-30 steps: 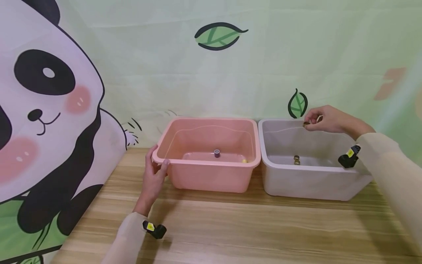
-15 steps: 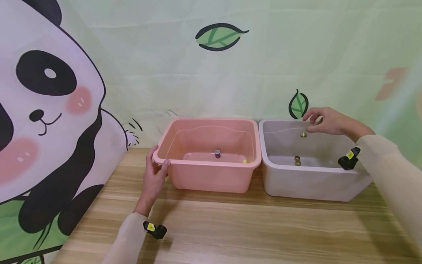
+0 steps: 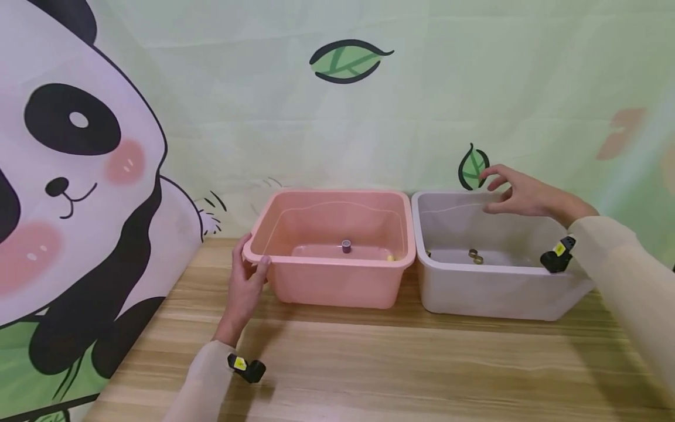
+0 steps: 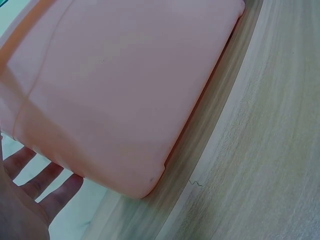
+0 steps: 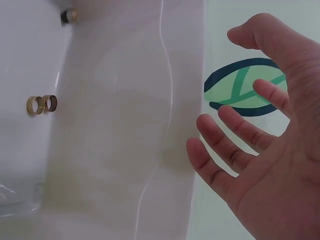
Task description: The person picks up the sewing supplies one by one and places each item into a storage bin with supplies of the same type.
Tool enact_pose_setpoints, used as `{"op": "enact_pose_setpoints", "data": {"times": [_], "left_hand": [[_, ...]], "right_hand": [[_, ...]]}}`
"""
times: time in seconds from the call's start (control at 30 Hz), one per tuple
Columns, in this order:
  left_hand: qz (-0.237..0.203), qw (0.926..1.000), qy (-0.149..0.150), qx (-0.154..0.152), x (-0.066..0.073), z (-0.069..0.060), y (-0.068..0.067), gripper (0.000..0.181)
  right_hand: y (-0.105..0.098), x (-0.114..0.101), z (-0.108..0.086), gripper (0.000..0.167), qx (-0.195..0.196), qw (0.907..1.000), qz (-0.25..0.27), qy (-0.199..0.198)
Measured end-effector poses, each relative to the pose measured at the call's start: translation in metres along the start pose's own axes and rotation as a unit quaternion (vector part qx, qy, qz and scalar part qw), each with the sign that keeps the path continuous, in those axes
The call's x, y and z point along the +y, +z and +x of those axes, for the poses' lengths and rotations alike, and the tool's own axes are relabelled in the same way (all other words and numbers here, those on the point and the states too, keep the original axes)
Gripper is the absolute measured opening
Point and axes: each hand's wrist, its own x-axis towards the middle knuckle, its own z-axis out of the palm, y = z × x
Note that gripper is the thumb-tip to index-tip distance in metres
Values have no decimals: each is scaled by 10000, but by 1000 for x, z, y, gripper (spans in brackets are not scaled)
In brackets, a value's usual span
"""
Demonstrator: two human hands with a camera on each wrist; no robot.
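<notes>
My left hand [image 3: 246, 287] grips the front left corner of the pink tub [image 3: 337, 281], thumb at the rim and fingers along the side wall. Above the back wall of the grey tub [image 3: 490, 293], my right hand [image 3: 527, 193] hovers with its fingers spread and nothing in them. Two gold rings [image 5: 36, 105] stand side by side on the grey tub's floor in the right wrist view. A third, blurred ring [image 5: 70, 16] lies apart from them; in the head view the tub's front rim partly hides it.
Inside the pink tub are a small purple-grey cylinder [image 3: 346, 246] and a small yellow thing [image 3: 390, 258], partly hidden by the rim. Both tubs stand side by side on a wooden table [image 3: 369, 369], against a printed panda cloth [image 3: 253, 105].
My right hand has let go of a gold ring, which fell into the grey tub. The right fingers have spread wider. My left hand stays on the pink tub.
</notes>
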Motion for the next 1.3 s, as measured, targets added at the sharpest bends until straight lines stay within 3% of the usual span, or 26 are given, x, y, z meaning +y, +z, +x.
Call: {"op": "enact_pose_setpoints", "data": {"times": [0.17,0.47,0.67,0.87,1.1,1.3], "left_hand": [[65,9999,-63,-128,2,2,-1,64],[315,9974,-392,-509,14,5,-13,71],[787,9944,-81,-697,30,10,-25,79],[1644,9814,-16,-991,45,16,-32,85],[2356,9660,12,-1063,56,20,-30,95],[2646,9569,439,-1111,64,19,-25,95]], "right_hand": [[2,-7,-5,78,21,9999,94,-58],[4,-32,-22,86,63,9978,281,-594],[11,-48,-37,88,106,9949,287,-965],[20,-55,-53,92,230,9946,-100,-1009],[30,-63,-71,97,461,9927,-532,-978],[45,-64,-78,99,638,9883,-657,-1222]]}}
